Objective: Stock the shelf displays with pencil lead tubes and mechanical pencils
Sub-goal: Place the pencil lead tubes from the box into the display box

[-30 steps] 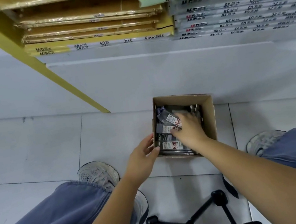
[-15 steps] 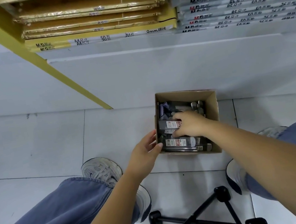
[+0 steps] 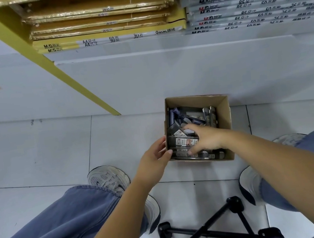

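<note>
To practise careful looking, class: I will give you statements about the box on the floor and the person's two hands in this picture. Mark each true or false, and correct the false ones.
1. The cardboard box stands on the tiled floor. True.
2. The right hand hangs outside the box. False: it reaches into the box, onto the packs lying there.
3. The left hand touches the box's left outer wall. True.
4. A lid covers the box. False: its top is open and the packs show.
</note>
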Demonstrator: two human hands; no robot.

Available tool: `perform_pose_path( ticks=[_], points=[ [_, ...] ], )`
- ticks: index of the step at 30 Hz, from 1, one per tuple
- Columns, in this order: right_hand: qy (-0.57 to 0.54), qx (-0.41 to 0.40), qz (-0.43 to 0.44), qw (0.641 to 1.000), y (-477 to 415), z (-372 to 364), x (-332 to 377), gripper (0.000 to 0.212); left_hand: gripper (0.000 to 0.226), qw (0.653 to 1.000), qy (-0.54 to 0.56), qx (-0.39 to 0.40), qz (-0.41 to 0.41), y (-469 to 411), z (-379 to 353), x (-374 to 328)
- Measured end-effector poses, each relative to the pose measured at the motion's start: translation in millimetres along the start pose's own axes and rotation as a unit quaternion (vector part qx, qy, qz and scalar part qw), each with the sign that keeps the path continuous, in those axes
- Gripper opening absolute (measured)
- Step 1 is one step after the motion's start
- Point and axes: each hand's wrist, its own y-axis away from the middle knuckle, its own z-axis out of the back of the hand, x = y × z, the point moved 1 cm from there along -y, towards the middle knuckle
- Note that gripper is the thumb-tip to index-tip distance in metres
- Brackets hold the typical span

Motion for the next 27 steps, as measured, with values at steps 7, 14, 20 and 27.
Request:
perform_pose_path(
  ticks=[7,14,20,27],
  points=[
    [-0.043,-0.028,-0.009,0.999,0.0,-1.4,-8.0,0.082,0.047,1.0,-0.003,0.006,0.011,-0.5,-0.9,2.0],
    [-0.169,-0.14,0.01,0.976,6.1,-6.3,-5.2,0.076,0.047,1.0,0.0,-0.003,0.015,-0.5,-1.5,4.1],
    [-0.173,-0.234,0.054,0.955,23.0,4.2,10.9,0.065,0.049,1.0,0.008,0.0,0.01,0.7,-2.5,1.9],
    [-0.256,-0.218,0.069,0.939,35.7,20.8,18.1,0.062,0.048,1.0,-0.009,-0.018,-0.007,-1.2,-2.3,-1.7]
  ],
)
